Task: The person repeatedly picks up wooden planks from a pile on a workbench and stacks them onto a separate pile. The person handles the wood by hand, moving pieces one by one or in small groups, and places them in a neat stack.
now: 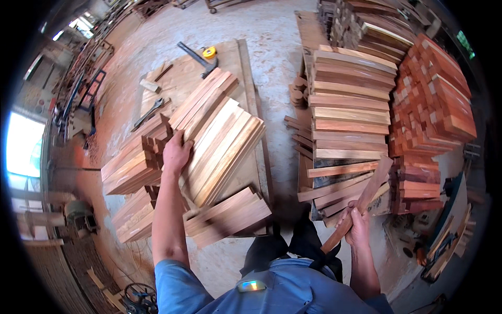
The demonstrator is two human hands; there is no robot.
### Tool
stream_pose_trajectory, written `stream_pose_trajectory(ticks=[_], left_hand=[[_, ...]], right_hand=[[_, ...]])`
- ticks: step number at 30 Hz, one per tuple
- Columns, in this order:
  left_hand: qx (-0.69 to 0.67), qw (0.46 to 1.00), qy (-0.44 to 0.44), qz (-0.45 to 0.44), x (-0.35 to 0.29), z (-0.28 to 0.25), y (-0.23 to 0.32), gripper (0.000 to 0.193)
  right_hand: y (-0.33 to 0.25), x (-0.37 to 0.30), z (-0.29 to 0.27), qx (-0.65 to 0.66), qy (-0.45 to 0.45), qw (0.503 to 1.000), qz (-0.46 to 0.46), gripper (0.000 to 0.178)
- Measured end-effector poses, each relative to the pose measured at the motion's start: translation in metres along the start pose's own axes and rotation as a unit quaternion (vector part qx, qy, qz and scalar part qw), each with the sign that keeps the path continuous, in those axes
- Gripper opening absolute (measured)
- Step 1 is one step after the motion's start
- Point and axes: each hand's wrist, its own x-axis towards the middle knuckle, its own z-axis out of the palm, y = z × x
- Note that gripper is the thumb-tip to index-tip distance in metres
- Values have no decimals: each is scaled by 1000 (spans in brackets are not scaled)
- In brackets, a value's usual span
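Observation:
My right hand (357, 222) is closed around a long brown wooden slat (377, 180), which slants up and away to the right over other slats. On the left, my left hand (178, 153) reaches to the near-left end of a stack of pale and reddish slats (222, 152). Its fingers are bent and closed on the end of a slat there; the fingertips are partly hidden. The stack lies tilted on a plywood board (230, 52). Left of that hand are darker bundled blocks (130, 170), and nearer to me lies another group of brown slats (232, 217).
A hammer (201, 60), a yellow tape measure (209, 52) and a wrench (149, 112) lie on the board's far part. To the right, a long row of slats (350, 112) stands beside tall reddish wood stacks (431, 99). A machine (81, 217) is at left.

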Motion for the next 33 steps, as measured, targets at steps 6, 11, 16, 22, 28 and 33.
stream_pose_trajectory(ticks=[6, 11, 16, 22, 28, 33], left_hand=[[-4, 999, 2, 42, 5, 7, -21, 54], [81, 980, 102, 147, 0, 5, 15, 59], [-68, 965, 46, 250, -18, 53, 137, 50], [-285, 943, -130, 111, -19, 168, 293, 35], [-515, 828, -173, -136, 15, 242, 332, 22], [-443, 886, -108, -81, 3, 235, 328, 25]], right_hand=[[5, 3, -4, 12, 43, 999, 27, 29], [-9, 12, -13, 18, 38, 999, 16, 24], [-9, 16, -40, 25, 57, 998, 13, 21], [-9, 7, -76, -23, 55, 998, 11, 27], [-16, -14, -115, 17, 113, 993, 21, 21], [-23, -12, -140, 34, 123, 992, 2, 19]])
